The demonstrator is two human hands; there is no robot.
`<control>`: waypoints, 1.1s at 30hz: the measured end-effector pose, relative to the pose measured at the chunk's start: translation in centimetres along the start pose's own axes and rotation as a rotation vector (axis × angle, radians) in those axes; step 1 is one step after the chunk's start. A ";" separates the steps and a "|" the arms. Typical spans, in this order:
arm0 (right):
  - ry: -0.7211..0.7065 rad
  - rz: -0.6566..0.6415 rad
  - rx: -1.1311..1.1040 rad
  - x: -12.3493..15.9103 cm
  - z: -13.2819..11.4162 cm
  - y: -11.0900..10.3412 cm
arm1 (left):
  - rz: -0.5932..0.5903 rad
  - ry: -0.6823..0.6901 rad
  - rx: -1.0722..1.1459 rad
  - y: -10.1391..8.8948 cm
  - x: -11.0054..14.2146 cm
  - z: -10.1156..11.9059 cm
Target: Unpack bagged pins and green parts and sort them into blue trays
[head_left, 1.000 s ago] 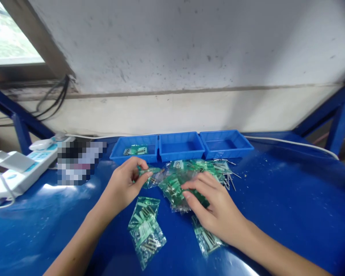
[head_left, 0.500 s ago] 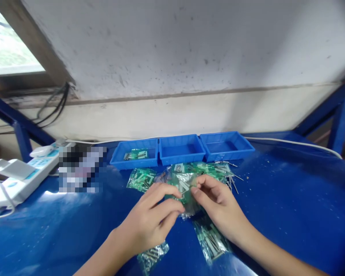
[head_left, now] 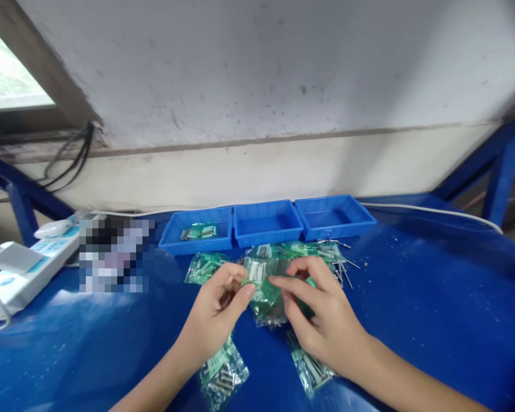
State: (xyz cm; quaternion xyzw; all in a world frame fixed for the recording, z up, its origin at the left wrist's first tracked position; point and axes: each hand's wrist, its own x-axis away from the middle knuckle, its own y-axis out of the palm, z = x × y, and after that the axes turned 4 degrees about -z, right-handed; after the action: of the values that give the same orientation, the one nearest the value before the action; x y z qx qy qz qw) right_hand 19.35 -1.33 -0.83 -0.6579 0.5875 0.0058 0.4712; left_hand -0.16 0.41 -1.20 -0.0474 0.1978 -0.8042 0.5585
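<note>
My left hand (head_left: pixel 223 300) pinches the left edge of a small clear plastic bag (head_left: pixel 261 273) with green print and white plug-like pieces in it. On the bag's right side is my right hand (head_left: pixel 320 312), fingers apart, its index fingertip at the plastic. Behind and below the held bag lies more green and clear plastic, partly hidden. A bag of metal screws or springs (head_left: pixel 225 377) lies below my left hand. Under my right wrist sits another bag with long white and metal pieces (head_left: pixel 309 366).
Three blue bins (head_left: pixel 268 226) stand in a row by the wall; the left one holds a bag (head_left: pixel 201 231). Loose metal rods (head_left: pixel 341 272) and more green bags (head_left: pixel 203 266) lie before them. A white power strip (head_left: pixel 30 269) with chargers is on the left, beside a blurred-out patch.
My left hand has closed on the bag's left edge. My right hand has let its pinch loosen and spread its fingers. The view has shifted slightly.
</note>
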 end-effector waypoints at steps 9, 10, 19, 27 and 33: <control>0.317 -0.148 -0.402 -0.3 -0.5 -0.1 | -0.022 0.476 -0.481 0.6 1.0 0.5; 0.281 -0.131 -0.362 -0.3 -0.5 -0.1 | -0.044 0.424 -0.438 0.5 1.0 0.8; -0.219 -0.127 0.010 0.2 0.4 0.0 | -0.091 -0.210 0.111 -0.3 0.6 0.7; 0.224 -0.151 -0.448 -0.2 -1.0 -0.5 | 0.164 0.555 -0.493 0.2 1.2 1.0; 0.165 -0.143 -0.317 -0.1 -0.4 -0.3 | -0.006 0.356 -0.413 0.7 1.4 1.2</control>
State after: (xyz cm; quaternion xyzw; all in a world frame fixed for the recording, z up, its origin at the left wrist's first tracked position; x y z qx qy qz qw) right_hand 19.33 -1.56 -0.39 -0.7621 0.5676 0.0110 0.3112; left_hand 0.31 -1.38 -0.55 -0.0187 0.4528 -0.7440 0.4909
